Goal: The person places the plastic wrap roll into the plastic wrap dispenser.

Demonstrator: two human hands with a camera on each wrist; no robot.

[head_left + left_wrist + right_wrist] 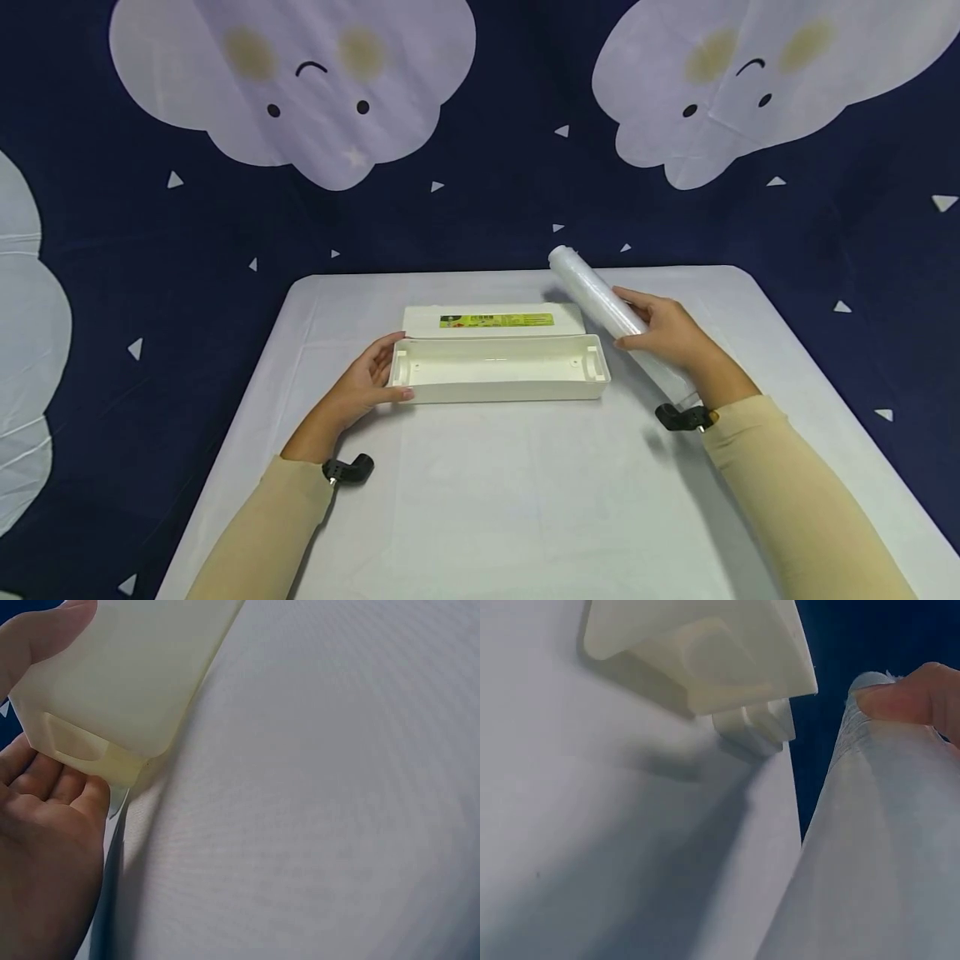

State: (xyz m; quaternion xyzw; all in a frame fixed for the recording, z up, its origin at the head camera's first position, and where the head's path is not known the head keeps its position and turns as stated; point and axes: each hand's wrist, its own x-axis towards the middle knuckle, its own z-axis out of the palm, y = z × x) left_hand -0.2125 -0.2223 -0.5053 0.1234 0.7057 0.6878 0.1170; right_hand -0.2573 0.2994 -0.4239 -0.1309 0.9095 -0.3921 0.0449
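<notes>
A long white plastic box (498, 391) stands on the table with its lid (495, 322) folded back behind it; a yellow-green label runs along the lid. Inside, the trough looks bare, with a small holder at each end. My left hand (365, 379) grips the box's left end, thumb on the front wall and fingers round the end, as the left wrist view (56, 787) also shows. To the right of the box, my right hand (663, 332) holds a roll of clear plastic wrap (596, 290), slanted and raised over the table. In the right wrist view the thumb (900, 703) lies on the roll (855, 847).
A white cloth covers the table (487, 492). Behind it hangs a dark blue curtain (510, 200) with cloud faces and small white triangles. A black wrist camera (348, 469) sits on the left wrist, another (682, 417) on the right.
</notes>
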